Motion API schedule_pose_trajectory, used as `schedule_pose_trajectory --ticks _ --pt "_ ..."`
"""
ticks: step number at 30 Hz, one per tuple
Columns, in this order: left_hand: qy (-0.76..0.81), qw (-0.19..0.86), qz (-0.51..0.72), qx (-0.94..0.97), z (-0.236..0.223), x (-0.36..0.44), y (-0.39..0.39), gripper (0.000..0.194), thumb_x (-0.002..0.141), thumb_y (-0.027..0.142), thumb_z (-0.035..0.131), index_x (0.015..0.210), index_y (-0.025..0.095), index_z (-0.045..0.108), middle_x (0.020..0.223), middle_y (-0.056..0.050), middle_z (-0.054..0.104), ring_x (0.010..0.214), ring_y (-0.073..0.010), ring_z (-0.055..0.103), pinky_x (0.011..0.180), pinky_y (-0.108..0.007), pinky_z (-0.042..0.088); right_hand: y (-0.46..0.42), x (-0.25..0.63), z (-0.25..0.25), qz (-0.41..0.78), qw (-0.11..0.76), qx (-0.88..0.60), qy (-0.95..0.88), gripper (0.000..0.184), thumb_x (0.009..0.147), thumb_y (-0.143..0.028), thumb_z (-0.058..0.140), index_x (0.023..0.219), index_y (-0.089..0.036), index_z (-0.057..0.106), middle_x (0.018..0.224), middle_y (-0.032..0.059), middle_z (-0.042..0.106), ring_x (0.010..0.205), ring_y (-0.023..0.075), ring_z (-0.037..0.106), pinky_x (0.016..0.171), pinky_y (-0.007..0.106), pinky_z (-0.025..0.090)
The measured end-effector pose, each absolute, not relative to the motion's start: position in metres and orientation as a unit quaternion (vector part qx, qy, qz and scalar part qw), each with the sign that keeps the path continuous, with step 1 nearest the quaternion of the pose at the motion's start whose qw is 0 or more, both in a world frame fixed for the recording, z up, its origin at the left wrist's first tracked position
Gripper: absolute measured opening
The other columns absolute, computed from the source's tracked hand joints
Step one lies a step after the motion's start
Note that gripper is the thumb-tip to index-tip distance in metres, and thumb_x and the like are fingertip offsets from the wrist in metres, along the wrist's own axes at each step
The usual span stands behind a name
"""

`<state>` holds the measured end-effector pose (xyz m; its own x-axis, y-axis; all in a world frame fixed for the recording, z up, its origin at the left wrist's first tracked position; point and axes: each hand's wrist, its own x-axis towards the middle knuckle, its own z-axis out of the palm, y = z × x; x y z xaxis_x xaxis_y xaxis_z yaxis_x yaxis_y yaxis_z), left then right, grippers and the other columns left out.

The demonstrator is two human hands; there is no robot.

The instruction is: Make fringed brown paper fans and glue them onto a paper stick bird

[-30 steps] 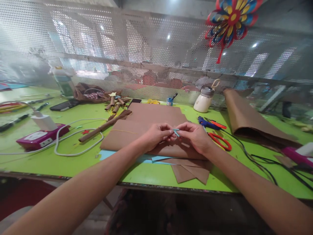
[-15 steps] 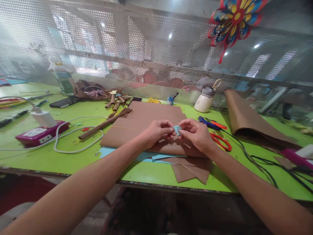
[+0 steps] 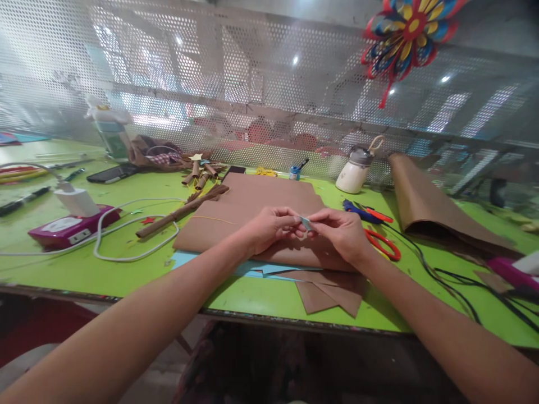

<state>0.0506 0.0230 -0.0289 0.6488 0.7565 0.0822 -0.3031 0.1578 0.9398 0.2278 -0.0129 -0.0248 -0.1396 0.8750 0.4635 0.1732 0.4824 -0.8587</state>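
Note:
A small piece of light-blue paper [image 3: 306,224] is pinched between both my hands, partly hidden by the fingertips. My left hand [image 3: 274,227] grips its left side with thumb and forefinger. From the right, my right hand [image 3: 337,229] pinches the other side. Both hands are above a brown paper sheet [image 3: 214,227]. Under its near edge lie light-blue paper [image 3: 248,269] and brown paper cutoffs [image 3: 320,297]. Scissors with red handles [image 3: 385,244] lie just right of my right hand, beside a blue glue gun [image 3: 356,210].
Left are a purple power strip [image 3: 76,227], a white cable [image 3: 126,259], a rolled brown paper stick [image 3: 168,220] and a red star [image 3: 147,220]. A white flask [image 3: 352,175] stands at the back. Folded brown paper [image 3: 433,207] and black cords [image 3: 455,286] are on the right.
The blue paper was turned to show a wider pointed face half a second ago; now it is turned again and more covered by my fingers. Both hands stay in nearly the same place.

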Motion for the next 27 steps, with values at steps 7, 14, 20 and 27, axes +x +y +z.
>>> schedule_pose_trajectory --ticks 7,14,20,27 --pt "0.231 0.745 0.333 0.530 -0.0257 0.0516 0.0222 0.028 0.079 0.032 0.057 0.078 0.005 0.061 0.076 -0.014 0.066 0.063 -0.0124 0.061 0.064 -0.026 0.049 -0.0124 0.2288 -0.0280 0.300 0.526 -0.361 -0.709 0.009 0.072 -0.022 0.066 0.079 -0.018 0.070 0.067 0.0024 0.066 0.058 0.0148 0.061 0.056 0.029 0.052" --pt "0.284 0.686 0.356 0.568 -0.0298 0.0551 0.0211 0.017 0.075 0.023 0.065 0.072 0.008 0.057 0.068 -0.008 0.066 0.055 -0.0081 0.059 0.054 -0.020 0.046 -0.0103 0.2290 -0.0339 0.248 0.508 -0.405 -0.718 0.009 0.072 -0.024 0.065 0.077 -0.017 0.068 0.071 0.0040 0.067 0.062 0.0151 0.061 0.058 0.028 0.050" --pt "0.318 0.624 0.375 0.608 -0.0262 0.0569 0.0174 0.019 0.077 0.027 0.063 0.072 0.009 0.057 0.064 -0.005 0.065 0.050 -0.0063 0.056 0.047 -0.017 0.042 -0.0099 0.2239 -0.0292 0.434 0.524 -0.407 -0.609 0.018 0.064 -0.025 0.072 0.078 -0.016 0.065 0.067 0.0018 0.066 0.059 0.0126 0.059 0.057 0.027 0.048" --pt "0.326 0.598 0.380 0.626 -0.0254 0.0573 0.0168 0.018 0.078 0.026 0.061 0.074 0.009 0.057 0.065 -0.004 0.064 0.050 -0.0060 0.056 0.045 -0.016 0.041 -0.0088 0.2293 -0.0253 0.575 0.503 -0.385 -0.518 0.019 0.061 -0.021 0.074 0.077 -0.014 0.065 0.069 0.0029 0.065 0.062 0.0115 0.059 0.058 0.026 0.046"
